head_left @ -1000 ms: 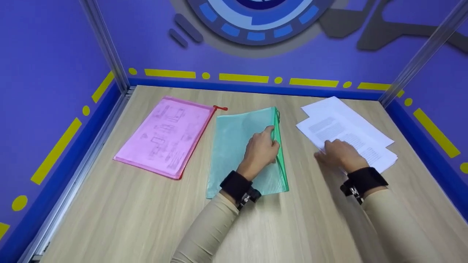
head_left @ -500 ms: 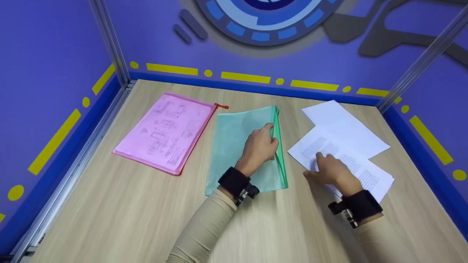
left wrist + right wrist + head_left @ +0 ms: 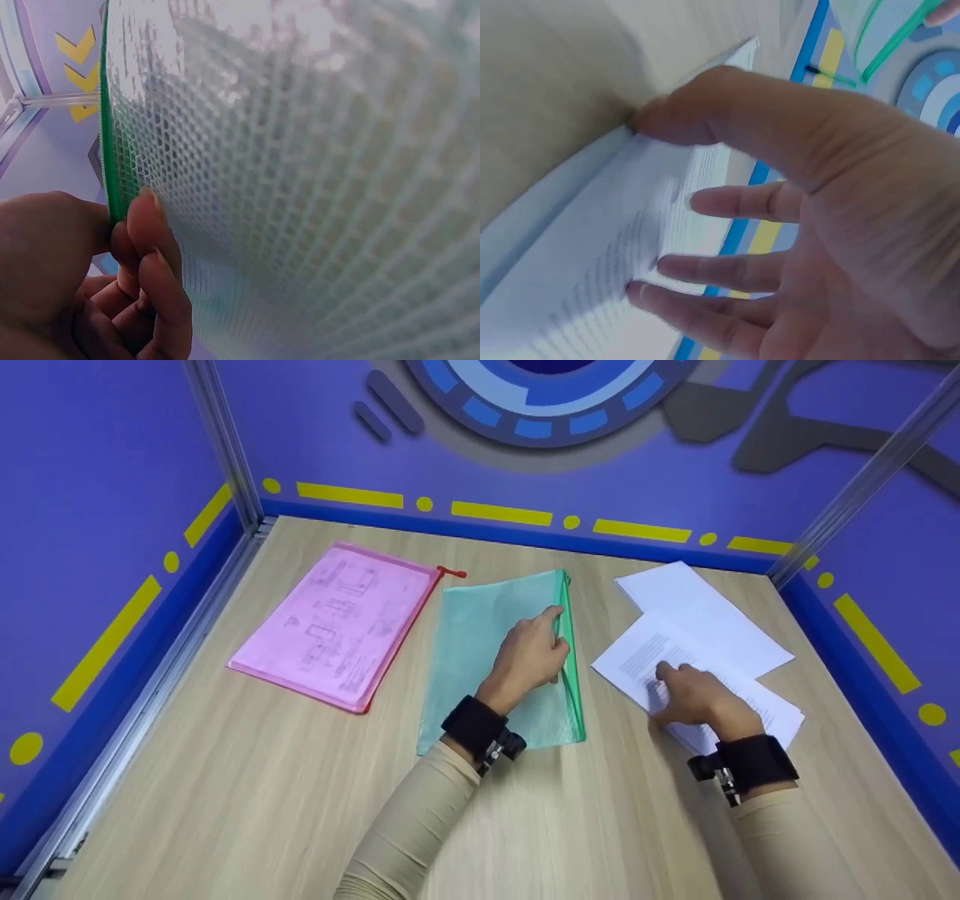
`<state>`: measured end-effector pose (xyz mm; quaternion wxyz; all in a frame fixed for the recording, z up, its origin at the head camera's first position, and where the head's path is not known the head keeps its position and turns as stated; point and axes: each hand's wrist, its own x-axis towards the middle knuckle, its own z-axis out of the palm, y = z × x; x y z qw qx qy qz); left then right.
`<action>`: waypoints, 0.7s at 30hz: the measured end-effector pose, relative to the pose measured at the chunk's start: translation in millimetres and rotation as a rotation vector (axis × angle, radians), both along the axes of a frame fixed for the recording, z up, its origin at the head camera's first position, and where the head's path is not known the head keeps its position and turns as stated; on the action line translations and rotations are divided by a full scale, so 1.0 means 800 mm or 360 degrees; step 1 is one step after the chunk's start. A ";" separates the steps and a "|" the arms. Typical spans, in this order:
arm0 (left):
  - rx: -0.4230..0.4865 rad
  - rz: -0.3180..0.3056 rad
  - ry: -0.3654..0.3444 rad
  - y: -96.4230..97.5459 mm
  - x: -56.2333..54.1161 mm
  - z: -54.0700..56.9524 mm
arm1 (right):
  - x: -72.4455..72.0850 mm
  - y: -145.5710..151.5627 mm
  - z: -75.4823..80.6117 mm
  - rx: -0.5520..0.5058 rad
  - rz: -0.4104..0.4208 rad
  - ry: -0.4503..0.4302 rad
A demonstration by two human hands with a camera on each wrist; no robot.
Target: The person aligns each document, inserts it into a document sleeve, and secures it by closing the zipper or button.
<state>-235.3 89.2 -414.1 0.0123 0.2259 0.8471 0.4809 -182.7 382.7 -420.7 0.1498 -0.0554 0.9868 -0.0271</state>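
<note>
In the head view a green mesh zip pouch lies mid-table, its zip edge along the right side partly raised. My left hand pinches that edge between thumb and fingers; the left wrist view shows the thumb and fingertips at the green zip tape. Farther right, printed sheets overlap a blank white sheet. My right hand is over the printed sheets. In the right wrist view its thumb touches their near left edge, while the other fingers extend over the print, fairly straight and spread.
A pink zip pouch with drawings inside lies at the left, its red zip pull sticking out. Blue panels stand behind and on both sides of the wooden table.
The printed sheets have slid nearer and slightly left, showing more of the blank sheet behind. My right hand moved with them, then shifted right so its thumb meets their edge. My left hand keeps its pinch.
</note>
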 end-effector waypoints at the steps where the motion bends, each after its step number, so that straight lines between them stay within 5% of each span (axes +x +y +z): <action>1: 0.0002 0.0003 0.0009 -0.001 0.000 0.001 | 0.001 0.000 -0.006 0.0005 0.0007 0.0070; 6: 0.0003 -0.0013 0.0016 -0.004 0.000 0.006 | 0.013 0.010 -0.040 0.0053 0.0052 0.0527; 10: 0.0008 -0.0020 0.0003 -0.005 0.001 0.008 | 0.021 0.021 -0.043 -0.0038 0.0013 0.0733; 17: -0.0056 0.0033 0.0020 -0.005 0.002 0.008 | 0.045 0.012 -0.007 -0.0074 -0.0089 0.0628; 21: -0.0081 0.0020 0.0040 -0.005 0.002 0.007 | 0.057 0.014 0.000 -0.0080 -0.0169 0.0385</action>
